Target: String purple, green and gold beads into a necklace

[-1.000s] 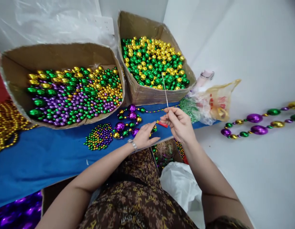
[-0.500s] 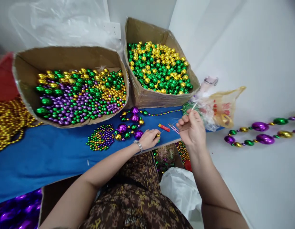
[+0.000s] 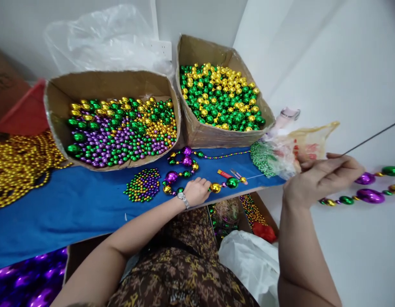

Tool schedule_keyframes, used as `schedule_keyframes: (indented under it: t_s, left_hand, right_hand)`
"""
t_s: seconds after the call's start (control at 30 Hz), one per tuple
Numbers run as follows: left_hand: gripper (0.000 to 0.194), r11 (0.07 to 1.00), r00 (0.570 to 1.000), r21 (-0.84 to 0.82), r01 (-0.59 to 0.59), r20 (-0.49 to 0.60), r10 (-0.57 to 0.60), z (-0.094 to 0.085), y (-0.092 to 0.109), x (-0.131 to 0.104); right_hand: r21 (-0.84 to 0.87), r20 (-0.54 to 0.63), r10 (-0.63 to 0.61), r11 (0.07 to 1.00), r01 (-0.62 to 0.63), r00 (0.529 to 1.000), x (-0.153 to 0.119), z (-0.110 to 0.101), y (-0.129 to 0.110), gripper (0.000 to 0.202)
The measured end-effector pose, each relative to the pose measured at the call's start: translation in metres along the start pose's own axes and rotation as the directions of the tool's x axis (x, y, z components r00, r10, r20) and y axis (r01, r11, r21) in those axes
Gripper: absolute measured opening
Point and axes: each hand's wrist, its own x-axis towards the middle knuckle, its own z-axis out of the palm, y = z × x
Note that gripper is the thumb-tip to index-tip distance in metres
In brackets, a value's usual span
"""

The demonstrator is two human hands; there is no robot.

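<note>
My left hand (image 3: 197,192), with a silver watch at the wrist, is closed on a strand of large beads (image 3: 232,183) near the table's front edge. Purple, green and gold balls of that strand lie on both sides of the hand. From its right end a thin pale string (image 3: 257,175) runs toward my right hand (image 3: 325,172), which is raised at the right with fingers pinched. A thin dark line (image 3: 373,137) extends up and right from those fingers; what exactly they grip is too small to tell. A red lighter (image 3: 224,173) and small scissors (image 3: 237,175) lie behind the strand.
Two cardboard boxes of loose beads (image 3: 112,164) (image 3: 229,135) stand at the back of the blue cloth (image 3: 88,200). Small beads (image 3: 142,184) are piled at centre left, gold chains (image 3: 21,166) lie far left, plastic bags (image 3: 308,145) sit right, and big-bead strands (image 3: 370,195) hang beyond.
My right hand has moved far to the right, and the string is now drawn out. More beads show to the right of my left hand. The view has shifted slightly.
</note>
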Motion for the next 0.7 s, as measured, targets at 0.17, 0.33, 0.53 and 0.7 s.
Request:
schedule_keyframes:
  t_s: [0.17, 0.33, 0.53, 0.7]
  left_hand:
    - [0.020, 1.000, 0.999, 0.010, -0.006, -0.051, 0.007, -0.009, 0.006, -0.001]
    - [0.018, 1.000, 0.998, 0.010, -0.012, -0.068, 0.012, -0.023, 0.004, 0.000]
    - [0.016, 0.998, 0.999, 0.050, -0.040, -0.013, 0.041, -0.025, 0.000, -0.002]
    - [0.029, 0.993, 0.992, 0.081, -0.083, 0.101, 0.075, -0.015, -0.006, -0.006]
  right_hand:
    - [-0.320, 0.001, -0.449, 0.847, 0.426, 0.894, 0.010, -0.005, 0.035, 0.027]
    - [-0.508, 0.200, -0.454, 0.710, 0.488, 0.869, 0.033, -0.007, 0.070, 0.022]
    - [-0.608, 0.165, -0.356, 0.697, 0.379, 0.920, 0.074, -0.010, 0.068, 0.023]
    - [-0.243, 0.197, -0.501, 0.808, 0.537, 0.843, 0.049, -0.006, 0.006, 0.024]
